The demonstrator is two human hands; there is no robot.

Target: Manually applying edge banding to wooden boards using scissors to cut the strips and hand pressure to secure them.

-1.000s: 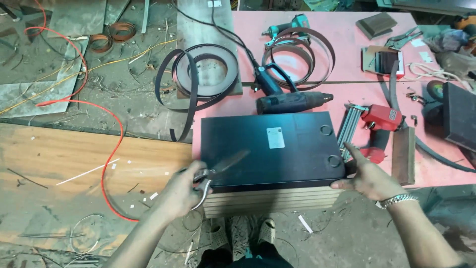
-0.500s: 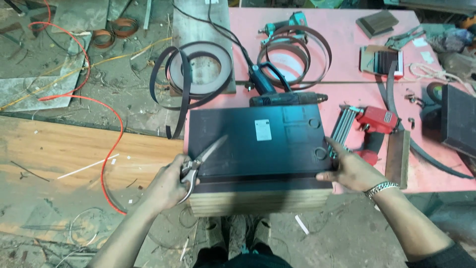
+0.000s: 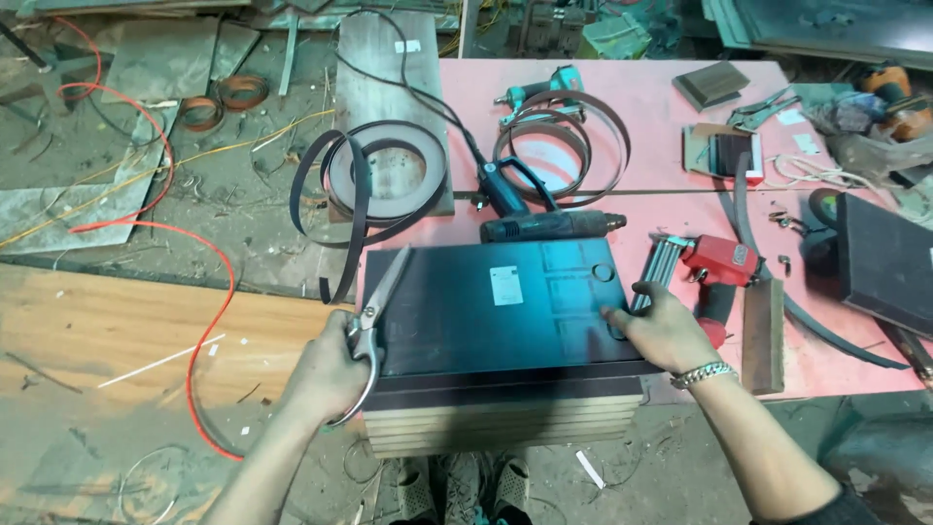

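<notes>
the dark board point(image 3: 491, 306) tops a stack of boards at the near edge of the pink counter point(image 3: 661, 102). the left hand point(image 3: 326, 374) grips scissors point(image 3: 374, 321) at the board's left edge; the right hand point(image 3: 661, 331) lies flat and open on its right edge. no edge strip looks applied yet. coiled banding point(image 3: 374, 175) lies beyond the board, a red nailer point(image 3: 714, 267) to its right, over a littered workshop floor point(image 3: 117, 194).

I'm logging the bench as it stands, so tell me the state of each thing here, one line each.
left hand: gripping the scissors, at the panel's left edge
scissors: blades closed, pointing away over the panel
right hand: flat on the panel's right edge, holding nothing
dark panel: lying flat on top of a stack of boards
red nail gun: lying on its side, untouched
black power tool: lying down, cable attached
edge banding coil: partly unrolled
</notes>
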